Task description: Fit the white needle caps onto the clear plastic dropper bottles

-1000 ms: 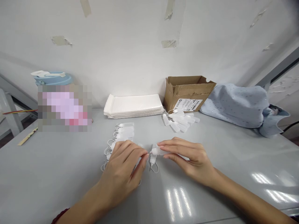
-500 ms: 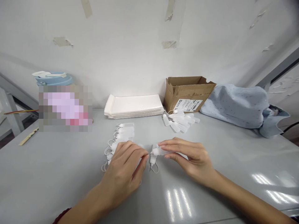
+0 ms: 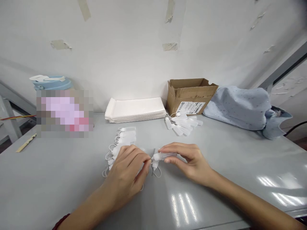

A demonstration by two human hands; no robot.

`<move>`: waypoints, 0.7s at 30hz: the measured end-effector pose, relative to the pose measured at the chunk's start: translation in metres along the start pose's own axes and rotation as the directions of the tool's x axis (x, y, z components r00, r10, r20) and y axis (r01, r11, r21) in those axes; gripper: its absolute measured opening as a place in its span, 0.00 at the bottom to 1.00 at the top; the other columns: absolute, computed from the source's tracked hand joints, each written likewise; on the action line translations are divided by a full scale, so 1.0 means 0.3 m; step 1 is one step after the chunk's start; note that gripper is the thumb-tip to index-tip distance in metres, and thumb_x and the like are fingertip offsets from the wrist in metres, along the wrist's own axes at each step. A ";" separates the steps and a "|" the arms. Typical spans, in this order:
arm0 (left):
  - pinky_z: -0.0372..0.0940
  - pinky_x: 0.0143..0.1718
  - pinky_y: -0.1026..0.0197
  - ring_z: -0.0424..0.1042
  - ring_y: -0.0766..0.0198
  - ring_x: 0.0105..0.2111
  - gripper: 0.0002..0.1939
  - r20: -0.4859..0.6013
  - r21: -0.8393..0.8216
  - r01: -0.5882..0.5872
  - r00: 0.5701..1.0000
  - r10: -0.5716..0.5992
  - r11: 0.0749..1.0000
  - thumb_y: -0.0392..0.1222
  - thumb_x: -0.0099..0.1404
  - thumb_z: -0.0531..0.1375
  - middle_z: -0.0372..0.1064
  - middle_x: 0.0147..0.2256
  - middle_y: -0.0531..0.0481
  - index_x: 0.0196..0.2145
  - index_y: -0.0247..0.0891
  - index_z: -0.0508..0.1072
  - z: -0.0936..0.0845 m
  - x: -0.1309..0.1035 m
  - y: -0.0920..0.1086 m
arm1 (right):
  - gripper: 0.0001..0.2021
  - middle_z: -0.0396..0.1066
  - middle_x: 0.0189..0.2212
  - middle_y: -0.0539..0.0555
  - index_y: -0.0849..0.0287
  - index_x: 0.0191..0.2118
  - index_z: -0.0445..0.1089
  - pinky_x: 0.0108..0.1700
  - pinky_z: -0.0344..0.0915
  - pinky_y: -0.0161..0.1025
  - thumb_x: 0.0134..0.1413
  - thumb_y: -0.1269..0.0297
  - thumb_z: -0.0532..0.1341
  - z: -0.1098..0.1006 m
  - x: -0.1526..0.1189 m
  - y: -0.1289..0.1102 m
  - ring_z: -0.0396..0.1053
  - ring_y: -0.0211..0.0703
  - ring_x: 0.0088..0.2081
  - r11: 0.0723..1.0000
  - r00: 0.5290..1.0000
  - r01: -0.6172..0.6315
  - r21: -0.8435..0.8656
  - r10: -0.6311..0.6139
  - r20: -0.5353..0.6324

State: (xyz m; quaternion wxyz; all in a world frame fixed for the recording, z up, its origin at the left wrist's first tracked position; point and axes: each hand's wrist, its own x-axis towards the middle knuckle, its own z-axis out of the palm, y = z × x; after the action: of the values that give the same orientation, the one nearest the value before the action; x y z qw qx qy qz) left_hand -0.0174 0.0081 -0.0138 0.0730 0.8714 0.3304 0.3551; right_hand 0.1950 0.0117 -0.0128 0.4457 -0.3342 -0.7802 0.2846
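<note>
A small clear squeeze bottle (image 3: 165,156) with a white nozzle lies almost level above the table, pointing left. My right hand (image 3: 188,161) is closed on its body between thumb and fingers. The thumb and fingertips of my left hand (image 3: 130,169) are pinched together at the nozzle's tip; whatever small part is between them is hidden. Just below the held bottle, another bottle (image 3: 155,165) with a looped strap rests on the table. Beyond my left hand runs a row of similar bottles (image 3: 127,134) with looped straps, partly covered by the hand.
A loose pile of small bottles (image 3: 183,123) lies before an open cardboard box (image 3: 192,92). Left of the box is a stack of white envelopes (image 3: 136,108). Light blue cloth (image 3: 237,108) lies at the right; a blue-lidded container (image 3: 51,83) stands at the left, beside a blurred patch.
The view has shifted slightly. My right hand's grip on the bottle has changed a little, showing more of its clear body. My left hand stays pinched at the tip.
</note>
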 end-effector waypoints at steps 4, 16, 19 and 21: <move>0.54 0.32 0.58 0.60 0.65 0.26 0.08 -0.042 0.118 0.046 0.998 -0.041 0.992 0.29 0.62 0.55 0.63 0.22 0.54 0.26 0.37 0.65 -0.029 0.015 -0.004 | 0.15 0.71 0.46 0.61 0.59 0.51 0.66 0.47 0.68 0.47 0.58 0.63 0.59 -0.028 0.016 0.055 0.69 0.48 0.47 0.958 0.999 0.027 -0.287 -0.021 0.025; 0.52 0.30 0.57 0.60 0.62 0.25 0.12 0.135 0.302 0.154 0.970 -0.202 0.941 0.38 0.63 0.52 0.63 0.21 0.53 0.22 0.37 0.61 -0.014 0.004 -0.009 | 0.22 0.59 0.57 0.65 0.57 0.56 0.63 0.53 0.49 0.63 0.62 0.52 0.50 -0.008 0.056 0.199 0.54 0.62 0.55 0.416 0.979 -0.115 -0.902 0.199 -0.033; 0.52 0.30 0.57 0.60 0.62 0.25 0.13 0.125 0.292 0.166 0.970 -0.209 0.942 0.39 0.65 0.52 0.62 0.20 0.53 0.22 0.37 0.62 -0.018 0.005 -0.008 | 0.22 0.61 0.56 0.64 0.55 0.57 0.63 0.53 0.47 0.65 0.62 0.50 0.50 0.004 0.055 0.204 0.54 0.61 0.55 0.412 0.971 -0.129 -0.902 0.238 -0.030; 0.52 0.30 0.57 0.60 0.62 0.25 0.14 0.112 0.283 0.160 0.974 -0.198 0.946 0.39 0.65 0.51 0.62 0.20 0.53 0.22 0.38 0.62 -0.018 0.005 -0.007 | 0.22 0.61 0.55 0.63 0.54 0.56 0.63 0.53 0.46 0.67 0.62 0.50 0.49 0.006 0.052 0.211 0.54 0.61 0.55 0.426 0.967 -0.142 -0.894 0.251 -0.034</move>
State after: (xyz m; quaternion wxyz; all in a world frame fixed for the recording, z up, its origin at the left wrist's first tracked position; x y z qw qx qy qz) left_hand -0.0214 0.0099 -0.0097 0.0075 0.8621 0.4480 0.2366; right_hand 0.2044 0.0623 -0.0526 0.1268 -0.5909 -0.7905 -0.0988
